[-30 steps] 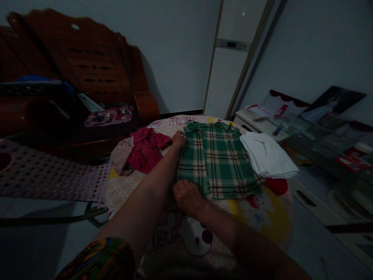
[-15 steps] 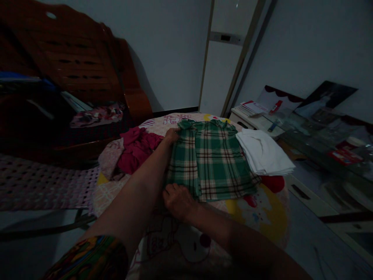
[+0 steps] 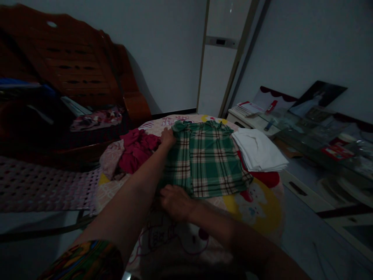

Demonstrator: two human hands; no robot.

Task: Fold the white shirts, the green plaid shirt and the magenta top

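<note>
A green plaid shirt [image 3: 211, 159] lies spread on a round table, its collar at the far side. My left hand [image 3: 168, 137] reaches to the shirt's far left corner, with fingers closed on the cloth. Near the close left corner, my right hand [image 3: 176, 202] is closed on the shirt's edge; its fingertips are partly hidden. Just right of the shirt sits a folded white cloth [image 3: 260, 149]. A crumpled crimson cloth [image 3: 138, 149] lies to the left of my left hand.
A patterned tablecloth [image 3: 186, 243] covers the table. On the left stand a wooden bench [image 3: 78, 66] and a woven seat [image 3: 43, 186]. At right is a low cabinet with a glass top [image 3: 309, 140] holding various items. A tall white unit [image 3: 217, 77] stands behind.
The shirt has shifted slightly left with both hands at its left edge. More red tablecloth shows between it and the white cloth. The whole view has moved a little too.
</note>
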